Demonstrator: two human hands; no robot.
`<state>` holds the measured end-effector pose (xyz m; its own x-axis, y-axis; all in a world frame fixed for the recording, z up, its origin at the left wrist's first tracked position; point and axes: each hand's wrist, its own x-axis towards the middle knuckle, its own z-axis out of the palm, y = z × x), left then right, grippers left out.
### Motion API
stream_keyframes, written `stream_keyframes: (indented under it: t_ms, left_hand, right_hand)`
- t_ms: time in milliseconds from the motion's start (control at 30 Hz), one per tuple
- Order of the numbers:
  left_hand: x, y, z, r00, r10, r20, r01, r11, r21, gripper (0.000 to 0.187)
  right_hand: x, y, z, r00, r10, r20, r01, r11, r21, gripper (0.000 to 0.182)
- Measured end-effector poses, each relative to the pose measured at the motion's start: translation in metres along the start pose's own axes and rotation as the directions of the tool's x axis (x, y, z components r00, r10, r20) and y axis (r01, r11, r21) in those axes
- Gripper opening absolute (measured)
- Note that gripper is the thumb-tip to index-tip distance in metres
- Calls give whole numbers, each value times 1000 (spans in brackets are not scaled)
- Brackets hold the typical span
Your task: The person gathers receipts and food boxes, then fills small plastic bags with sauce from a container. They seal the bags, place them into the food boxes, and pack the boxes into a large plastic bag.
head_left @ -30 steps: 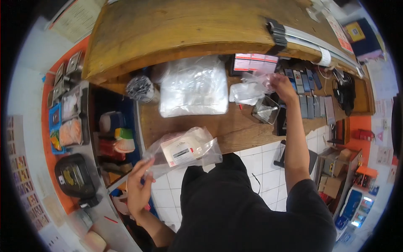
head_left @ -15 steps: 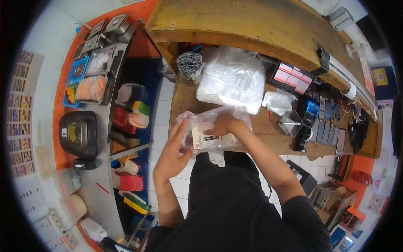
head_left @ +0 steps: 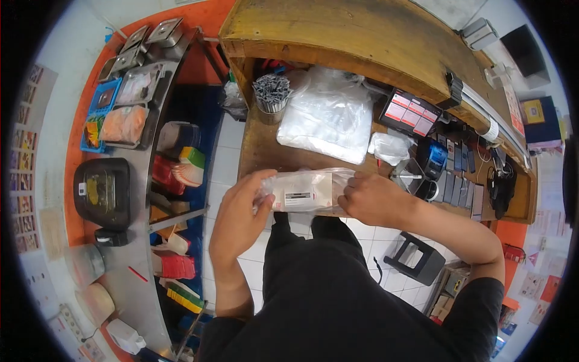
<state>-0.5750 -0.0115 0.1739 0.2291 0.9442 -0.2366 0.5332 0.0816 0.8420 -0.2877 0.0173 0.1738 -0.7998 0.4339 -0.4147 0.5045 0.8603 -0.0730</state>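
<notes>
A clear plastic bag (head_left: 280, 180) with a pale cream box (head_left: 316, 183) inside is held up over the front edge of the wooden counter. The box bears a printed label with dark bars. My left hand (head_left: 236, 211) is closed around the bag's left end, thumb in front and fingers at the top. At the right end, my right hand (head_left: 375, 198) pinches the plastic with curled fingers. Beyond the bag lies a stack of clear plastic bags (head_left: 329, 117) on the counter.
Behind stand a metal cup of wrapped utensils (head_left: 271, 99), a tablet screen (head_left: 412, 113) and several phones (head_left: 461, 157). To the left runs a steel table (head_left: 129, 253) with metal containers and a black cooker (head_left: 102, 192). A black stool (head_left: 416, 258) stands on the tiled floor.
My right hand has come out from the middle of the bag and moved right, now pinching its right end. The bag is drawn flatter around the box. My left hand stays at the left end.
</notes>
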Motion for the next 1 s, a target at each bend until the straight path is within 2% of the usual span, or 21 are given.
stream_keyframes:
  t_ms: [33,100,133,200,233,300,367,433,467,533,567,600,667,733,800,900,967,1000]
  left_hand:
    - [1,0,0,999,34,32,-32,999,-38,46]
    - [-2,-4,-1,991,96,93,-85,990,-116,57]
    - [-5,-8,-5,993,104,50,-103,995,-15,69]
    - [-11,-23,-18,990,134,-35,-125,973,193,94]
    - [-9,-41,-17,999,45,-21,-37,956,292,130]
    - [12,-108,34,987,145,-62,-135,980,147,139]
    - [35,-146,86,956,280,-85,-288,953,-98,133]
    - [52,-164,132,943,313,-109,-331,911,-246,114]
    - [55,-178,149,955,270,-121,-291,931,-221,105]
    - [54,-206,166,938,317,-138,-323,946,-17,87]
    - [48,-222,172,903,412,-121,-393,907,154,78]
    - [46,-227,179,858,507,-82,-462,832,305,70]
    - [45,-198,173,848,531,8,-506,805,310,60]
    - [47,-164,176,857,514,2,-499,832,243,68]
    - [47,-145,183,876,480,-41,-465,865,190,73]
    - [54,-141,201,896,423,-135,-391,896,210,74]
    - [62,-146,214,901,387,-196,-337,909,244,75]
    - [67,-162,221,889,426,-167,-368,883,292,72]
  right_hand:
    - [-5,-1,-8,998,-49,-31,50,998,35,16]
    - [-16,13,-2,968,-51,-246,152,899,411,25]
    - [-25,20,4,937,-23,-349,232,789,569,35]
    - [-54,35,57,856,356,-375,215,415,884,66]
    - [-57,40,84,793,526,-307,247,182,952,82]
    - [-37,30,115,841,505,-192,23,322,947,101]
    - [6,9,160,820,510,-262,19,432,901,115]
    - [59,-18,175,753,551,-359,120,421,899,111]
    - [77,-29,173,736,592,-327,124,356,926,103]
    - [108,-40,216,701,573,-425,70,537,841,84]
    - [117,-41,229,681,562,-471,26,624,781,75]
    - [117,-45,227,606,588,-535,89,619,780,68]
    - [117,-55,221,438,647,-624,182,616,766,56]
    - [117,-54,216,441,680,-586,207,559,803,56]
    - [136,-65,206,457,724,-517,45,561,826,55]
    - [132,-75,188,574,718,-394,-19,493,870,54]
    - [118,-64,190,742,539,-399,41,557,829,53]
    - [111,-59,193,813,433,-389,77,582,809,53]
